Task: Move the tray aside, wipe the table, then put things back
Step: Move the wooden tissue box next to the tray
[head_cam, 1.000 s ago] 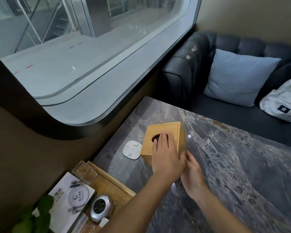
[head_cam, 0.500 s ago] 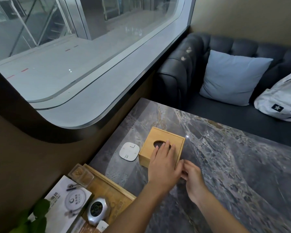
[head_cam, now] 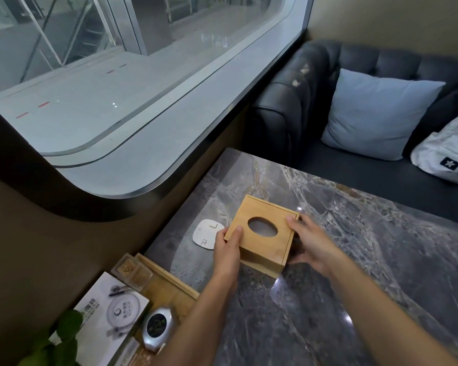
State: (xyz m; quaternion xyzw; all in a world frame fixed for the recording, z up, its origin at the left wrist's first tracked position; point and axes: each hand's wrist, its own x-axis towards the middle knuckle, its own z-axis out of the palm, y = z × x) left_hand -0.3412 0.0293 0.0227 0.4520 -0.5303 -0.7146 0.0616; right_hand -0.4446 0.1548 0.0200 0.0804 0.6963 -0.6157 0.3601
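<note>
A square wooden tissue box (head_cam: 262,235) with an oval hole in its lid is held just above the grey marble table (head_cam: 354,260), tilted toward me. My left hand (head_cam: 228,249) grips its left side, thumb on the lid's near corner. My right hand (head_cam: 308,243) holds its right side, thumb on top and fingers underneath. A wooden tray (head_cam: 169,283) lies at the table's near left edge, carrying a silver device (head_cam: 158,327), a small clear box (head_cam: 131,269) and a printed card (head_cam: 114,315).
A white rounded pad (head_cam: 206,233) lies on the table just left of the tissue box. A green plant (head_cam: 58,342) fills the bottom left corner. Beyond the table stands a dark sofa (head_cam: 288,101) with a blue cushion (head_cam: 376,112) and a white bag (head_cam: 447,154). A curved window runs along the left.
My left hand slid off the lid's top to the box's left side, and my right hand moved to its right side. The box now sits flatter with the oval hole uncovered.
</note>
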